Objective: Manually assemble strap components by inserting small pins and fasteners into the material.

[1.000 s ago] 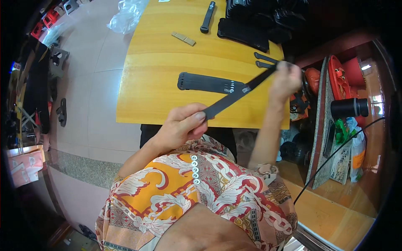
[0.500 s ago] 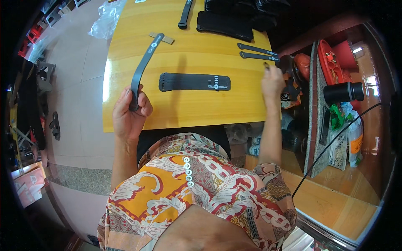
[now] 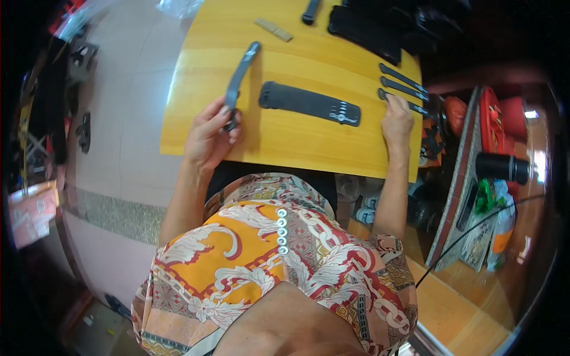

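My left hand (image 3: 209,135) grips the near end of a long dark grey strap (image 3: 239,80) that lies on the left part of the yellow wooden table (image 3: 297,142). My right hand (image 3: 396,121) rests on the table's right side, its fingers on the nearest of three thin black strips (image 3: 404,89) laid side by side. Between the hands lies a wider black padded strap (image 3: 309,103) with a small metal fitting near its right end.
At the table's far edge lie a small tan block (image 3: 274,29), a black handle-like piece (image 3: 310,10) and a large black bag (image 3: 380,29). To the right stand red tools (image 3: 504,118), a black cylinder (image 3: 502,167) and a cable. Clutter lines the floor at left.
A second ago both hands held one long strap up between them. The left hand has since laid it on the table's left side; the right hand moved to the thin strips.
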A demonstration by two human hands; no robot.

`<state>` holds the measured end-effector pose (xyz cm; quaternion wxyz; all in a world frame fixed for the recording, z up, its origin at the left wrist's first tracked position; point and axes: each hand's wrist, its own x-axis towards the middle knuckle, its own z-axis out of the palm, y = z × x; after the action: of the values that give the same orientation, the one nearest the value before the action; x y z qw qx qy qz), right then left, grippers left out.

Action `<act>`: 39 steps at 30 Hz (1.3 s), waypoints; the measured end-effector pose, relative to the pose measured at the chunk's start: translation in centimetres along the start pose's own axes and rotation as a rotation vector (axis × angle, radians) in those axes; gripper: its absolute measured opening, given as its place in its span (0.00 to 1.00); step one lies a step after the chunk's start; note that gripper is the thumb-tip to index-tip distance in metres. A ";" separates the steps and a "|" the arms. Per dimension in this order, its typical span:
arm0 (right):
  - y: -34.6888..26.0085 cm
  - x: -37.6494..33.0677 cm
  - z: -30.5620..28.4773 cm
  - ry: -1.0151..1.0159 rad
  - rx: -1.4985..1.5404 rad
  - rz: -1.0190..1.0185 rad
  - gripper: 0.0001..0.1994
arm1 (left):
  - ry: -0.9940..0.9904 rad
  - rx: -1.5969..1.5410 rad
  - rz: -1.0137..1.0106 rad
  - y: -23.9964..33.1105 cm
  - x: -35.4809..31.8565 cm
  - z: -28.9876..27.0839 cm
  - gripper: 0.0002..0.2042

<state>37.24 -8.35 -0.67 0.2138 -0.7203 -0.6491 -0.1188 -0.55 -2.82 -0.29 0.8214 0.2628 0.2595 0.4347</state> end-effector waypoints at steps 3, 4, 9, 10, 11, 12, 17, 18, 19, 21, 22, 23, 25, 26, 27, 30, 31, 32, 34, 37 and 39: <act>0.4 -0.4 -0.4 0.013 -0.022 0.041 0.09 | -0.061 -0.061 -0.011 -0.5 0.6 -0.5 0.20; -0.4 -0.4 -1.0 0.018 -0.051 0.069 0.10 | -0.115 -0.097 -0.029 -0.5 0.8 -0.6 0.19; -7.4 -0.3 -2.5 -0.005 0.213 0.230 0.10 | -0.152 -0.141 -0.005 -0.7 0.6 -0.8 0.21; -9.4 -0.5 -2.4 -0.012 0.433 0.273 0.09 | -0.154 -0.119 -0.004 -0.6 0.4 -0.7 0.21; -10.9 -0.7 -2.1 -0.026 0.517 0.186 0.09 | -0.158 -0.100 -0.002 -0.5 0.2 -0.6 0.21; -12.4 -0.7 -1.7 -0.041 0.598 0.101 0.09 | -0.153 -0.105 -0.001 -0.5 0.2 -0.6 0.21; -19.4 -1.1 -1.6 -0.218 0.778 0.012 0.05 | -0.145 -0.045 0.002 -0.7 0.1 -0.5 0.24; -20.2 -1.1 -1.6 -0.205 0.842 -0.010 0.05 | -0.144 -0.048 0.001 -0.6 0.1 -0.5 0.24; -20.9 -1.2 -1.5 -0.192 0.905 -0.033 0.04 | -0.139 -0.037 -0.006 -0.6 0.1 -0.5 0.24; -21.4 -1.2 -1.2 -0.149 0.878 -0.074 0.05 | -0.132 -0.030 -0.009 -0.6 0.0 -0.3 0.24; -21.7 -1.1 -1.3 -0.137 0.864 -0.096 0.05 | -0.117 -0.018 -0.004 -0.5 0.0 -0.2 0.24; -21.9 -1.0 -1.4 -0.125 0.850 -0.117 0.05 | -0.103 -0.007 0.001 -0.6 0.0 -0.1 0.24; -22.1 -1.0 -1.3 -0.117 0.831 -0.128 0.06 | -0.102 -0.014 0.002 -0.6 0.0 0.0 0.24; -22.1 -1.0 -1.2 -0.106 0.815 -0.137 0.06 | -0.102 -0.017 0.001 -0.6 0.0 0.0 0.23; -22.1 -1.0 -1.1 -0.108 0.814 -0.139 0.06 | -0.102 -0.020 0.003 -0.6 0.1 0.0 0.23; -22.0 -1.0 -0.8 -0.087 0.782 -0.144 0.06 | -0.092 0.005 0.002 -0.7 0.1 0.0 0.23; -22.0 -1.0 -0.8 -0.095 0.769 -0.144 0.06 | -0.087 0.012 0.004 -0.7 0.1 0.1 0.23; -21.9 -1.0 -0.7 -0.103 0.756 -0.145 0.06 | -0.083 0.018 0.006 -0.7 0.0 0.2 0.23; -21.9 -1.0 -0.7 -0.099 0.741 -0.154 0.06 | -0.088 0.047 0.008 -0.9 0.1 -0.1 0.23; -21.8 -1.1 -0.7 -0.087 0.714 -0.167 0.07 | -0.092 0.061 0.008 -0.8 0.1 0.1 0.22; -21.7 -1.1 -0.7 -0.079 0.701 -0.172 0.07 | -0.092 0.047 0.006 -0.8 0.1 0.2 0.22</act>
<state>15.74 -8.20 2.77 0.4117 -0.5501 -0.7164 0.1212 0.10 -3.16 -0.71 0.8247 0.3024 0.2308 0.4185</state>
